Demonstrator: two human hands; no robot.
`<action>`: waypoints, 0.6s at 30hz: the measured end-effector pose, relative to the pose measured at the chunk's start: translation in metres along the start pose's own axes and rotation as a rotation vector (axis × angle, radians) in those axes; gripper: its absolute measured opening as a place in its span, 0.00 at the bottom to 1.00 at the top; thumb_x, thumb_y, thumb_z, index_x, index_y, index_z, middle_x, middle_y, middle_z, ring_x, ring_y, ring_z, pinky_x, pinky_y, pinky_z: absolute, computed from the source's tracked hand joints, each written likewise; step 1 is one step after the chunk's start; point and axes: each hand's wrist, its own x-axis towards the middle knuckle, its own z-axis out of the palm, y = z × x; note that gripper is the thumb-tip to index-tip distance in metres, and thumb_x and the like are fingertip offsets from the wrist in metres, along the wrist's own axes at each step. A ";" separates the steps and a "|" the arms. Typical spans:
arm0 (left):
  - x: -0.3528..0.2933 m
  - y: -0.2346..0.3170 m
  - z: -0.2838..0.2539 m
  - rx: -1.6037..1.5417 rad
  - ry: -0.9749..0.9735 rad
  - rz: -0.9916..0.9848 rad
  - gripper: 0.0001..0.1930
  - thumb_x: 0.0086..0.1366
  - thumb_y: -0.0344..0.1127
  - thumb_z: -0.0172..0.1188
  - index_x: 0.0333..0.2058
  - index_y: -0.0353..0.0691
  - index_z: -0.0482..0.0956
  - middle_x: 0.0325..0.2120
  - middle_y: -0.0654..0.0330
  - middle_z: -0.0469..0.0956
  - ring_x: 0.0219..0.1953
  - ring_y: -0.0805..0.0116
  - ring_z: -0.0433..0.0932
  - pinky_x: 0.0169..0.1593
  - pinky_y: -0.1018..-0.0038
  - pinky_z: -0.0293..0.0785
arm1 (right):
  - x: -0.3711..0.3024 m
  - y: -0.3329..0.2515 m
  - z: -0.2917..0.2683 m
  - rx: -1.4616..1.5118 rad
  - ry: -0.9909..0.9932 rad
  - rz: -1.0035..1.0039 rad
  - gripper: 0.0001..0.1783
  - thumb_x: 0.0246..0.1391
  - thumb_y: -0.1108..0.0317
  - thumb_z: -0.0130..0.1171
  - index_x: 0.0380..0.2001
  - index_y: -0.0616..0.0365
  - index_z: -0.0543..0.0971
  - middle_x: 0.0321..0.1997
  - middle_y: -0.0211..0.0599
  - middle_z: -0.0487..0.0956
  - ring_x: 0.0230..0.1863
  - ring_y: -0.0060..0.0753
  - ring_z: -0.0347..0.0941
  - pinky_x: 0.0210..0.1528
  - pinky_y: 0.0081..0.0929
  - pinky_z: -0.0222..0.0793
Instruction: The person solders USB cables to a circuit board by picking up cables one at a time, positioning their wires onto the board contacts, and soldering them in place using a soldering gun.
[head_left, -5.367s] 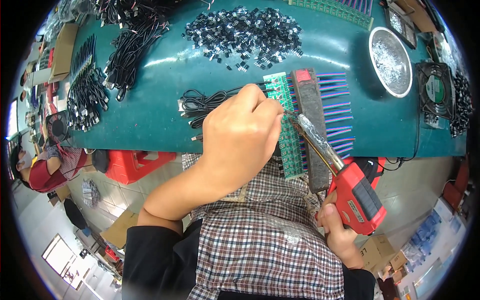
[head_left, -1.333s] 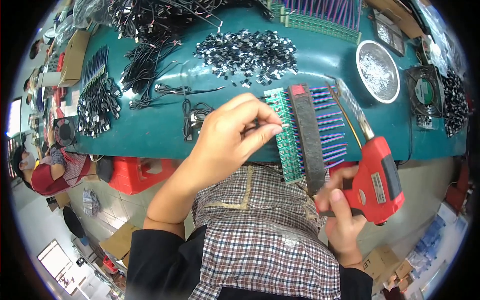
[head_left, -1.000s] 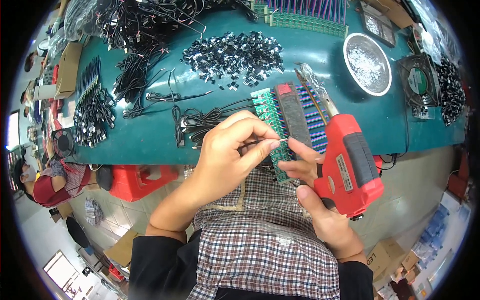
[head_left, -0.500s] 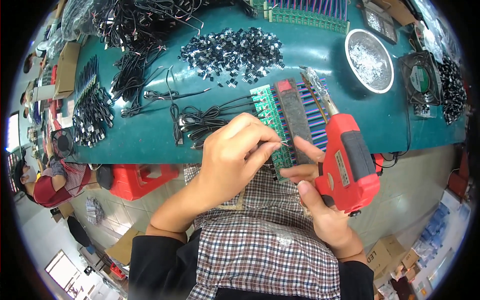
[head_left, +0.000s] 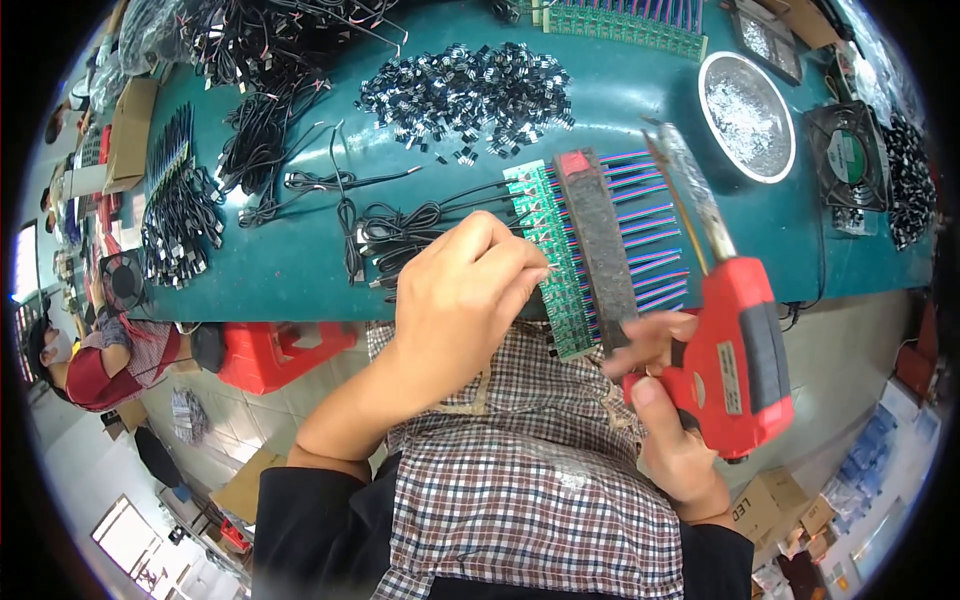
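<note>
1. Your left hand (head_left: 465,290) has thumb and fingertips pinched together on a cable end (head_left: 552,268), mostly hidden, at the left edge of the green circuit board.
2. Your right hand (head_left: 672,425) grips a red-and-black soldering gun (head_left: 735,350); its thumb is on the handle, while other fingers stretch leftward, blurred.
3. The gun's metal barrel (head_left: 695,180) slants up and left over the table, well apart from your left fingertips; a brass-coloured tube (head_left: 690,225) runs beside it.
4. The circuit board (head_left: 566,315) lies between your hands at the table's near edge, its lower end reaching past that edge.
5. A dark bar (head_left: 602,240) with a red patch lies along the board's right side, and striped wires (head_left: 650,225) fan out rightward beyond it.
6. Left of the board sit coiled black cables (head_left: 400,225), their leads running to its upper part.
7. Farther up the teal table (head_left: 630,95) you have a heap of small black-and-silver connectors (head_left: 470,95), with a round bowl (head_left: 768,165) of silvery bits to its right.
8. A square black fan (head_left: 848,155) stands beyond the bowl.
</note>
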 end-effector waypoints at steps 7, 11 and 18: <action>0.001 -0.004 0.008 0.001 0.067 -0.009 0.07 0.54 0.27 0.69 0.30 0.42 0.80 0.26 0.62 0.72 0.28 0.64 0.77 0.30 0.69 0.73 | -0.036 0.027 -0.022 -0.056 0.103 -0.149 0.21 0.63 0.70 0.55 0.56 0.63 0.64 0.25 0.29 0.67 0.19 0.18 0.61 0.23 0.23 0.63; 0.003 -0.004 0.009 0.022 0.077 -0.012 0.07 0.53 0.26 0.69 0.30 0.41 0.80 0.26 0.62 0.72 0.27 0.64 0.77 0.30 0.69 0.73 | -0.049 0.033 -0.033 -0.170 0.049 -0.091 0.18 0.64 0.67 0.55 0.53 0.63 0.66 0.21 0.28 0.66 0.17 0.18 0.60 0.23 0.23 0.62; 0.003 0.000 0.007 0.071 0.062 -0.021 0.07 0.53 0.26 0.69 0.29 0.42 0.79 0.27 0.62 0.72 0.27 0.64 0.77 0.30 0.69 0.73 | -0.054 0.041 -0.033 -0.313 0.047 0.030 0.08 0.63 0.70 0.53 0.41 0.63 0.71 0.21 0.31 0.69 0.19 0.20 0.65 0.23 0.21 0.61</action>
